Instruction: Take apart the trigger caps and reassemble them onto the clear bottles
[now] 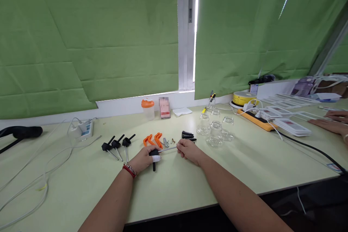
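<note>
My left hand [145, 157], with white tape round its thumb, is closed round a black handle piece [154, 153]. From that piece a thin metal rod [168, 149] extends to the right, its far end pinched by the fingers of my right hand [187, 150]. Just behind my hands lie orange curved parts [158, 140], bolts [165, 142] and tiny brass-coloured pieces [173, 140]. Black ribbed parts [187, 135] are behind my right hand. Left of my left hand rest three black-headed pieces with metal rods [126, 142].
Glass jars [216, 134] stand to the right, beside an orange power strip [257, 119]. An orange-lidded cup [148, 109] is at the back. White cables [71, 148] cross the table's left side. Another person's hands [330, 124] rest at the far right.
</note>
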The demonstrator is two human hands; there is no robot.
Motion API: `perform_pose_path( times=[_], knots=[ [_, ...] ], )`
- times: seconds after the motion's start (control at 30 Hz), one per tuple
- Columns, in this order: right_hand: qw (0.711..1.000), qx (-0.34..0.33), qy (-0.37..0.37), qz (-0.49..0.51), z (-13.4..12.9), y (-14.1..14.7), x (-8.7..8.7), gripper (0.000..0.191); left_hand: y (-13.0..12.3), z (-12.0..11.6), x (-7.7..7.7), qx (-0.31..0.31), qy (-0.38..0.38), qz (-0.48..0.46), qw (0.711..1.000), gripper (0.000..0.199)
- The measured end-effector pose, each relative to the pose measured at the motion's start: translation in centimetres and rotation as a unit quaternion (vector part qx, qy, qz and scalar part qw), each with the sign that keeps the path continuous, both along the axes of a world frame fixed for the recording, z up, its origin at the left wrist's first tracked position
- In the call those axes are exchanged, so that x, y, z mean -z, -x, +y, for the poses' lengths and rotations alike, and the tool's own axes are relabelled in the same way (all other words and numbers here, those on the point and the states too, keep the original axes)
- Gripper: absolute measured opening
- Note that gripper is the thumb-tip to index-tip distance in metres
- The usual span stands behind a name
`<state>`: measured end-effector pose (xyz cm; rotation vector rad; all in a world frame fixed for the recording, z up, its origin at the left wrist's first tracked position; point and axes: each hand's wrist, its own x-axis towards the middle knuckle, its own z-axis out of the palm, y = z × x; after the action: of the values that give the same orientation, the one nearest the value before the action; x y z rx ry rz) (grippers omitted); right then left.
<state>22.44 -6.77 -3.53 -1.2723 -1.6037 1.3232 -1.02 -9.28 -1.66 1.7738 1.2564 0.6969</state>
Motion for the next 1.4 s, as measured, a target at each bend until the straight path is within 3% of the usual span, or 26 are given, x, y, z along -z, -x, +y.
perform_pose_path(
  times=[0.2, 0.47, 0.7, 1.0, 1.23, 1.4],
  knots=[
    [1.0, -0.003, 0.009, 0.021, -0.02, 0.05, 0.02, 0.006, -0.19, -0.17, -0.29, -0.006, 0.001, 0.007, 1.0, 0.032],
    [1.0, -0.005, -0.002, -0.01, 0.03, -0.03, 0.14, 0.023, -0.12, -0.09, -0.13, -0.003, 0.007, -0.005, 1.0, 0.031],
    [1.0, -0.003, 0.005, 0.023, 0.17, 0.04, 0.39, 0.009, -0.15, -0.08, -0.11, -0.005, 0.006, -0.003, 1.0, 0.032],
    [1.0, -0.007, -0.004, 0.004, 0.25, -0.01, 0.52, 0.022, -0.05, -0.04, 0.0, 0.003, 0.004, -0.008, 1.0, 0.03],
    [1.0, -0.014, 0.002, 0.02, 0.22, -0.03, 0.49, 0.008, -0.08, -0.02, -0.05, 0.001, 0.006, -0.006, 1.0, 0.03],
    [1.0, -0.014, -0.006, 0.0, 0.14, -0.05, 0.4, 0.021, 0.06, 0.17, 0.21, 0.001, -0.004, 0.004, 1.0, 0.03]
  ],
)
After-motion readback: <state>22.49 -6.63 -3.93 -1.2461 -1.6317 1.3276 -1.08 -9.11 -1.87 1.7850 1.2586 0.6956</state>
